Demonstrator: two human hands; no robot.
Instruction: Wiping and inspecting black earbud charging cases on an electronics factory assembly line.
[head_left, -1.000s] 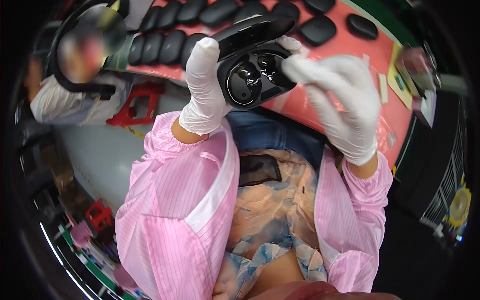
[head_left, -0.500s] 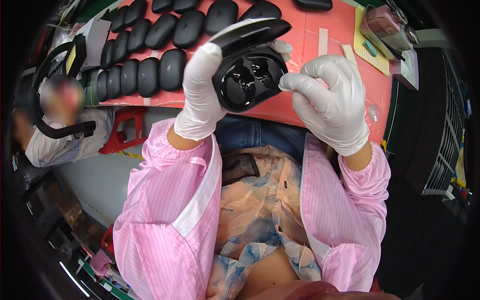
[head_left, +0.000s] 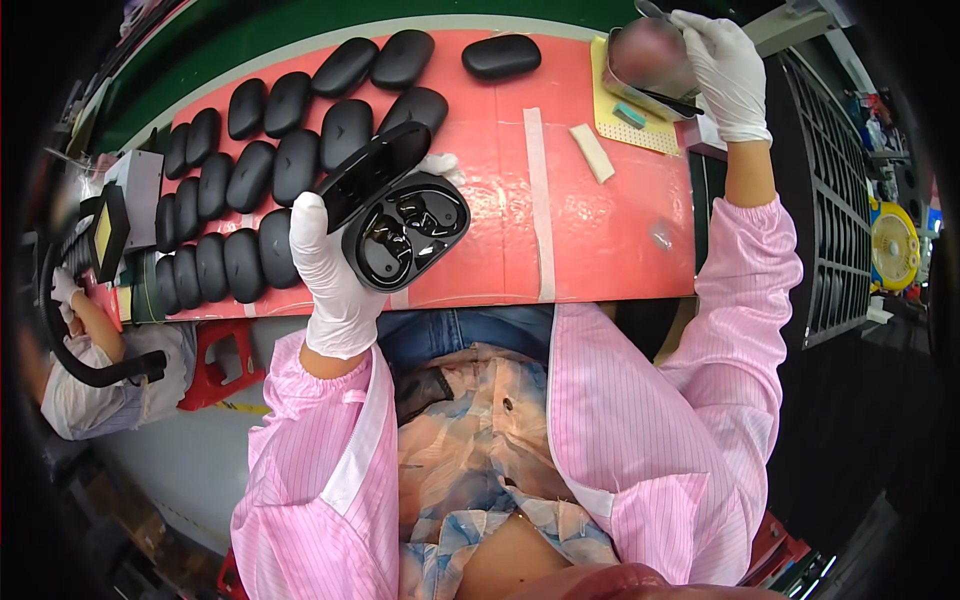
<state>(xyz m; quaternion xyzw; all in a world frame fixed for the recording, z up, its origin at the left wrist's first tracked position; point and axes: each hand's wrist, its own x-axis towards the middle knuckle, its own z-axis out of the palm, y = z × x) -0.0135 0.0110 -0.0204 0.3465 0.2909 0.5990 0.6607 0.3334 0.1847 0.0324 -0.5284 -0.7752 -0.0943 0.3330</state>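
My left hand (head_left: 335,275), in a white glove, holds a black earphone charging case (head_left: 408,235) with its lid (head_left: 375,175) tilted up. Two rounded, glossy hollows show inside. White glove fingertips show behind the case's far side. At the upper right, my gloved right hand (head_left: 728,75) is at a box-like container (head_left: 650,65) with blurred reddish contents. Its fingers are bent together at the container's top, beside a grey loop (head_left: 650,8); what they grip is too small to make out.
Several closed black cases (head_left: 245,265) stand in rows on the red mat (head_left: 480,200); one case (head_left: 500,57) lies apart. A yellow perforated board (head_left: 640,135) bears a green block (head_left: 629,115). An off-white strip (head_left: 592,153) lies nearby. Another person's arm (head_left: 98,330) is at left.
My right hand has left the case and moved up and right to the container. My left hand, with the open case, appears lower and farther left as the view has shifted.
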